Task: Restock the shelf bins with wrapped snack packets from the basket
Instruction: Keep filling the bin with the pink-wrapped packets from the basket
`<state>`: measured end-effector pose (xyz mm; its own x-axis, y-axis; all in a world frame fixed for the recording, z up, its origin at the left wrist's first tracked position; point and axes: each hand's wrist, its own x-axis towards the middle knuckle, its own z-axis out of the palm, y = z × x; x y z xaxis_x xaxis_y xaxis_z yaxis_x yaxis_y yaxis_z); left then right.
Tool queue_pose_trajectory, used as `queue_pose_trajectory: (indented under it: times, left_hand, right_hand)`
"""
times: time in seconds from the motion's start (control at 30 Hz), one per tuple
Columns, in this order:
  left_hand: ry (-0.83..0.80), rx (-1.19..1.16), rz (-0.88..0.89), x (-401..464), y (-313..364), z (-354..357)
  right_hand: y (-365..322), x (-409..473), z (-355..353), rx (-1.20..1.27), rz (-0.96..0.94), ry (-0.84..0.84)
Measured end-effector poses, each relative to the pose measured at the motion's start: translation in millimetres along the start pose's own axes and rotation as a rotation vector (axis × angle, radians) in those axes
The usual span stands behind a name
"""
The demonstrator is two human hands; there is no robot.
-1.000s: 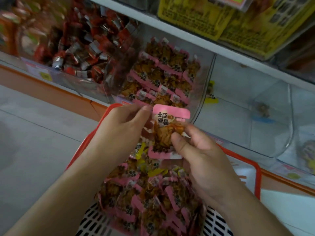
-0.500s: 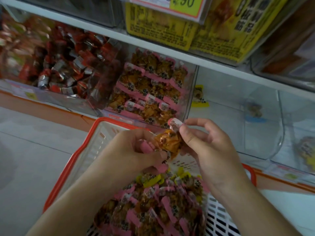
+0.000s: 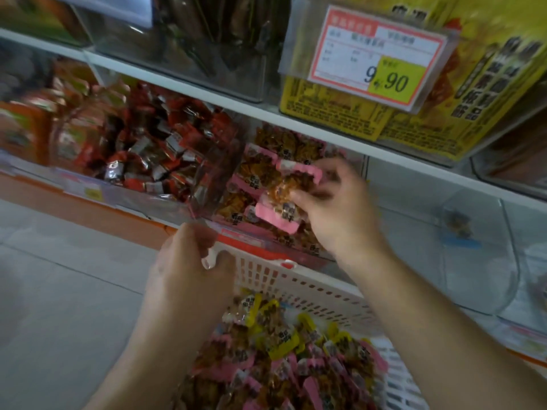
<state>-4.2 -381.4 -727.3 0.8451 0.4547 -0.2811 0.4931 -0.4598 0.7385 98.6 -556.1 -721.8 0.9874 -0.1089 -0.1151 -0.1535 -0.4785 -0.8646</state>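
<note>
The right hand pinches a pink-edged snack packet over the half-filled clear bin, the left hand curls at the basket rim just below the bin, and many packets remain there, so restocking seems well short of done.

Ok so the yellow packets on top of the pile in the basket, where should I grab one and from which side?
Pinch a yellow packet by its flat yellow sealed end, coming from above. Those ends stick up out of the pile in the basket, while the bulging middles are wedged among pink packets. The left hand is nearest, probably.
</note>
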Motion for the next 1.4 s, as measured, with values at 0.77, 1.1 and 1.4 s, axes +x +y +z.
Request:
queue_pose_trajectory:
  times: [0.77,1.1,1.4]
  left_hand:
    - [-0.224,0.301,-0.104,13.2,-19.7,-9.6]
    - [-0.245,0.346,-0.081,16.4,-26.6,-32.8]
    - [-0.346,0.507,-0.031,3.4,-44.6,-35.6]
  right_hand:
    - [4.4,79.6,60.0,-0.763,-0.195,0.051]
    - [34.6,-113.4,21.7,-0.467,-0.295,-0.245]
    - [129.0,-154.8,142.2,-0.74,-0.226,-0.868]
